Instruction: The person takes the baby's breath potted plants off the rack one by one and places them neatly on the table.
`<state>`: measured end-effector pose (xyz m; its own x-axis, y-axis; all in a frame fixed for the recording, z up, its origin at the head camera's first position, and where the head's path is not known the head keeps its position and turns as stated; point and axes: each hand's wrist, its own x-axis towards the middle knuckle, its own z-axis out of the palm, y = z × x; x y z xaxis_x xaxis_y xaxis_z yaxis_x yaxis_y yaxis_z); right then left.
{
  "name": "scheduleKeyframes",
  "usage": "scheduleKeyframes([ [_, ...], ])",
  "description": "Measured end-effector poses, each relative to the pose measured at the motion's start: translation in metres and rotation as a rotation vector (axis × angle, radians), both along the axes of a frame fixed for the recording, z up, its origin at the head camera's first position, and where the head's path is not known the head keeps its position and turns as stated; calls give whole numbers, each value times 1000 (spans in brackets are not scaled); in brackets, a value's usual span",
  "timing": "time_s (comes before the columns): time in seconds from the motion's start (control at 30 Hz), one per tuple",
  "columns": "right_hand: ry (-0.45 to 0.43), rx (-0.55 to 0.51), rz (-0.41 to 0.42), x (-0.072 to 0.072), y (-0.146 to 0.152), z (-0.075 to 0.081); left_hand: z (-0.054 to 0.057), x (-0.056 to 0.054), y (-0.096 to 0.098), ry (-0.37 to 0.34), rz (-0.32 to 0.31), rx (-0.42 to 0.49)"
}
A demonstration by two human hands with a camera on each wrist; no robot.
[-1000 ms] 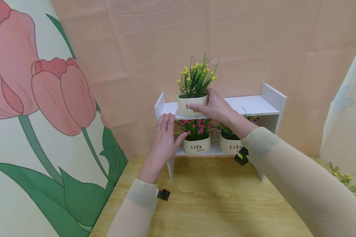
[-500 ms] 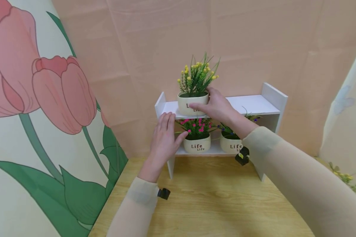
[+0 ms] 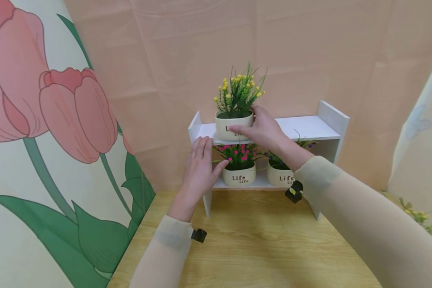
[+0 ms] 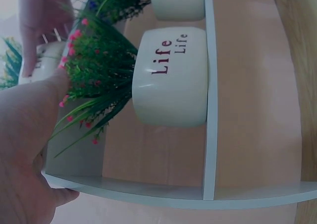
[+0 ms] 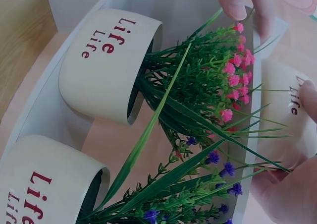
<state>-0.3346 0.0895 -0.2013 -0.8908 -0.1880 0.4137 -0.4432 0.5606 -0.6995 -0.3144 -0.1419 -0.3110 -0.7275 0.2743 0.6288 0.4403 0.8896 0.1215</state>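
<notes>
A cream oval flowerpot (image 3: 223,127) with yellow flowers (image 3: 239,92) stands on the top board of a small white shelf (image 3: 306,126), near its left end. My right hand (image 3: 264,128) holds this pot at its right side, thumb across the front and fingers behind. My left hand (image 3: 199,168) touches the shelf's left front corner, fingers straight and thumb spread. In the left wrist view, one fingertip (image 4: 67,196) shows at the outside of the side panel (image 4: 148,196). Below stand a pink-flowered pot (image 3: 239,178) and a blue-flowered pot (image 3: 279,176), partly hidden by my right arm.
The shelf stands on a wooden table (image 3: 252,240) against a peach cloth backdrop (image 3: 187,60). A tulip-printed panel (image 3: 57,120) is at the left. More yellow flowers (image 3: 419,216) show at the right edge. Black wrist cameras (image 3: 199,236) sit on both sleeves.
Both hands keep their places on the pot and the shelf. The yellow flowers have shifted very slightly to the left.
</notes>
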Motion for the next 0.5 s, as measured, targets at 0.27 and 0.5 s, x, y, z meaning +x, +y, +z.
scheduleKeyframes([
  [0.27,3,-27,-2,7,2,4,-1,-1,1,1,-12,20],
  [0.5,25,-64,6,15,6,10,-2,-2,1,22,-18,27],
])
